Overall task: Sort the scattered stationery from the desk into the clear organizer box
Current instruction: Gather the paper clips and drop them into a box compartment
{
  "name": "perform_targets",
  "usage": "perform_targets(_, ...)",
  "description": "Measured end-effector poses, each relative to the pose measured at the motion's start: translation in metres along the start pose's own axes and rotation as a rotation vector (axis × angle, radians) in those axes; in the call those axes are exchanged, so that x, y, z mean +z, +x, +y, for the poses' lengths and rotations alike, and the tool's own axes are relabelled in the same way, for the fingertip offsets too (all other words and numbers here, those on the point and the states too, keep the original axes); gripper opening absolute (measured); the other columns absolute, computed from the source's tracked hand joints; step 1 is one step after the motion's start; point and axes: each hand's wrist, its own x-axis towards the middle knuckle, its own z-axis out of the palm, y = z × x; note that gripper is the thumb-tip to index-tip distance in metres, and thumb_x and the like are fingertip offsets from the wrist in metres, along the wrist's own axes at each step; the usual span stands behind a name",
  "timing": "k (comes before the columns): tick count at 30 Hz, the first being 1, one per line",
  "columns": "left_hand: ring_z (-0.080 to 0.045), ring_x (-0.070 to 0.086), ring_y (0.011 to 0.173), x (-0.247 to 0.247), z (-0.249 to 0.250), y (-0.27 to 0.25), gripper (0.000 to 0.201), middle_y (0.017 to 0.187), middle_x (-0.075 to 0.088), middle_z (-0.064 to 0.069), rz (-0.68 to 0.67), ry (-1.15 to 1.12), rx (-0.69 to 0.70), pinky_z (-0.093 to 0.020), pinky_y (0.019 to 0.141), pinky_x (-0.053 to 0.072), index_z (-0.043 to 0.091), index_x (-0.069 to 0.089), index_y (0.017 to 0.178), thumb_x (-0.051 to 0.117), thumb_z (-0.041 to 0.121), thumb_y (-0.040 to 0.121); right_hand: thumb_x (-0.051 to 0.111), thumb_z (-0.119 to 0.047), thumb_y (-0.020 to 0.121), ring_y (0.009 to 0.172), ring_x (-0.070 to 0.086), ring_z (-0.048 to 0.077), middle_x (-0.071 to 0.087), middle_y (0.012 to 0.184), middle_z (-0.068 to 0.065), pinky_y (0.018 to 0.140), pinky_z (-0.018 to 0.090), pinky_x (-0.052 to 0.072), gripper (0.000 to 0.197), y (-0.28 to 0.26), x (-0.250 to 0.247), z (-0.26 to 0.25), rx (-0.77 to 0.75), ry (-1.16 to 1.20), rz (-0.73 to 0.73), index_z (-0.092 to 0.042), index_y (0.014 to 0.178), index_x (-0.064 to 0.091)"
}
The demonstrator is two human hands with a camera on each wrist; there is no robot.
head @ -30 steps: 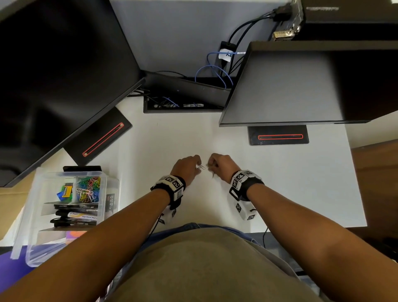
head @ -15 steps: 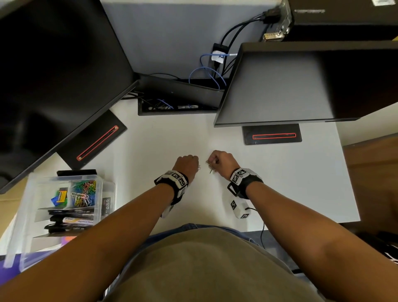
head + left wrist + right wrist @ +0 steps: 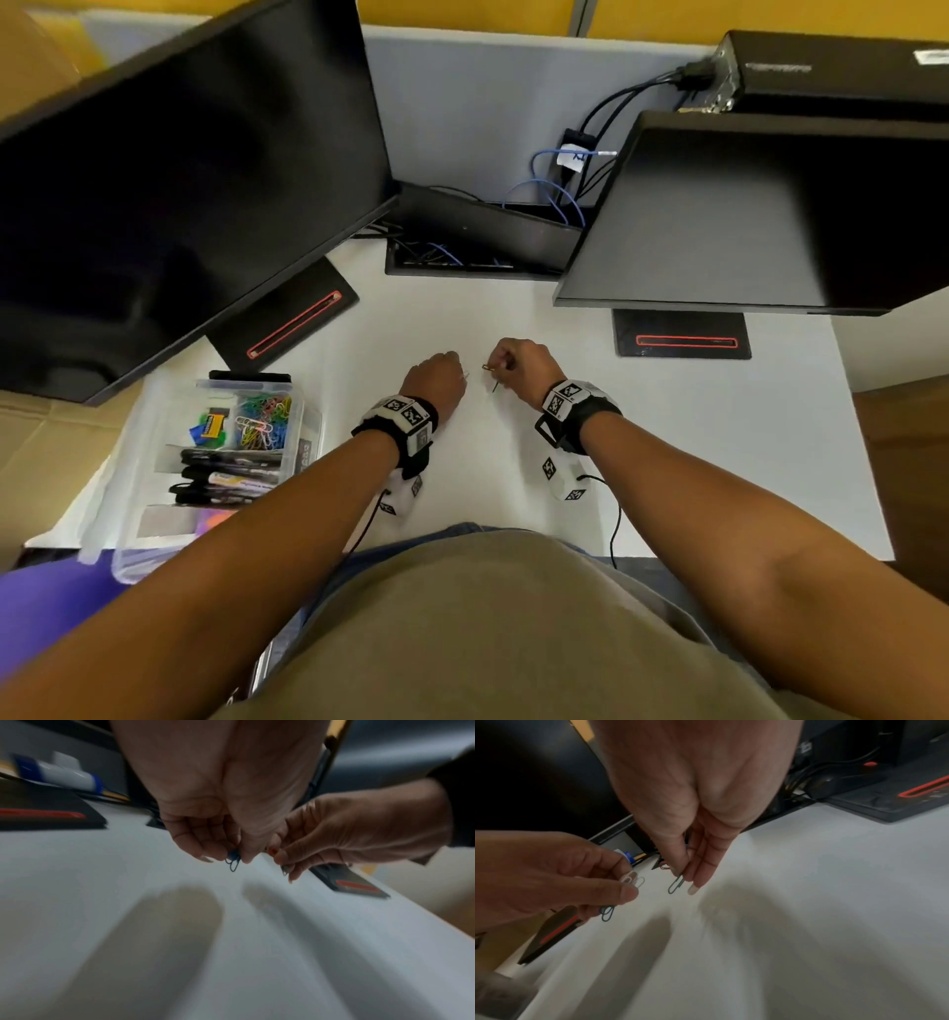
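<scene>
Both hands hover close together over the middle of the white desk (image 3: 719, 437). My left hand (image 3: 436, 377) pinches a few paper clips, a blue one (image 3: 233, 862) hanging below its fingers and pale ones (image 3: 632, 880) above. My right hand (image 3: 518, 365) pinches a green paper clip (image 3: 676, 884) that dangles from thumb and forefinger, with a reddish clip (image 3: 488, 367) at its fingertips. The clear organizer box (image 3: 133, 462) stands at the desk's left edge, holding coloured paper clips (image 3: 264, 419), black markers (image 3: 226, 475) and small blue and yellow items.
Two dark monitors (image 3: 179, 180) (image 3: 744, 216) lean over the back of the desk on black bases with red slots (image 3: 292, 321). A cable tray (image 3: 472, 246) with blue and black wires lies between them. Wrist-camera cables trail near the front edge.
The hands have drawn slightly apart and stay over the same spot. The head view has tilted up, showing more of the monitors and back wall.
</scene>
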Motion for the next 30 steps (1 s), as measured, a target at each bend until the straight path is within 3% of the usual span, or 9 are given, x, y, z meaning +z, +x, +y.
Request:
perform_targets(3,-0.033,0.058,0.098,-0.027,-0.014,-0.017,0.021,0.107,0.061,-0.014,0.079,-0.079,-0.071,-0.036,0.08,0.042,0.003,0.055,0.106,0.046,0.021,0.098,0.062,-0.002,0.086,0.071,0.059,0.013,0.064,0.081,-0.001,0.052,0.01,0.038,0.015,0.003,0.008,-0.028,-0.048,-0.004,-0.012,-0.016,0.088,0.067)
perform_targets(5,-0.033,0.058,0.098,-0.044,-0.023,-0.03,0.021,0.107,0.061,-0.014,0.133,-0.12,-0.114,-0.036,0.079,0.042,0.002,0.056,0.106,0.046,0.02,0.097,0.063,-0.002,0.086,0.071,0.06,0.013,0.064,0.081,0.0,0.053,0.01,0.038,0.017,0.004,0.013,-0.047,-0.082,-0.006,-0.015,-0.018,0.085,0.066)
perform_targets(9,-0.033,0.057,0.096,-0.073,-0.048,-0.063,0.022,0.102,0.062,-0.013,0.26,-0.174,-0.195,-0.036,0.076,0.041,0.004,0.056,0.104,0.048,0.023,0.097,0.06,-0.003,0.087,0.07,0.064,0.014,0.066,0.079,-0.001,0.063,0.022,0.049,0.026,0.004,0.028,-0.086,-0.168,0.016,0.01,-0.026,0.076,0.059)
perform_targets(12,-0.033,0.059,0.09,-0.09,-0.068,-0.086,0.019,0.095,0.063,-0.014,0.343,-0.223,-0.241,-0.04,0.079,0.049,0.004,0.056,0.097,0.05,0.023,0.096,0.061,-0.005,0.088,0.071,0.066,0.016,0.066,0.08,-0.002,0.066,0.031,0.058,0.02,0.003,0.04,-0.115,-0.225,0.025,0.016,-0.024,0.081,0.062)
perform_targets(17,-0.029,0.061,0.088,-0.109,-0.106,-0.121,0.019,0.093,0.064,-0.014,0.458,-0.279,-0.329,-0.039,0.08,0.051,0.003,0.058,0.097,0.052,0.021,0.096,0.066,-0.006,0.086,0.077,0.068,0.02,0.069,0.083,0.005,0.076,0.036,0.058,0.014,0.003,0.061,-0.163,-0.326,0.053,0.003,-0.019,0.085,0.065)
perform_targets(21,-0.029,0.062,0.091,-0.11,-0.13,-0.142,0.019,0.096,0.064,-0.012,0.457,-0.271,-0.407,-0.039,0.082,0.052,0.005,0.057,0.1,0.052,0.022,0.096,0.067,-0.006,0.088,0.079,0.067,0.02,0.068,0.084,0.004,0.077,0.033,0.058,0.008,-0.001,0.077,-0.194,-0.379,0.08,0.002,-0.014,0.088,0.066)
perform_targets(28,-0.026,0.066,0.091,-0.095,-0.151,-0.151,0.024,0.098,0.068,-0.01,0.338,-0.214,-0.429,-0.041,0.084,0.055,0.01,0.057,0.111,0.053,0.03,0.098,0.066,-0.008,0.089,0.08,0.065,0.017,0.067,0.087,0.004,0.078,0.032,0.058,0.009,-0.011,0.101,-0.218,-0.382,0.079,-0.021,-0.016,0.089,0.063)
perform_targets(30,-0.026,0.066,0.09,-0.092,-0.153,-0.151,0.02,0.097,0.069,-0.009,0.317,-0.199,-0.419,-0.041,0.085,0.054,0.012,0.059,0.104,0.056,0.03,0.096,0.067,-0.008,0.089,0.081,0.066,0.018,0.067,0.086,0.003,0.079,0.034,0.059,0.011,-0.014,0.108,-0.219,-0.381,0.064,-0.022,-0.018,0.087,0.062)
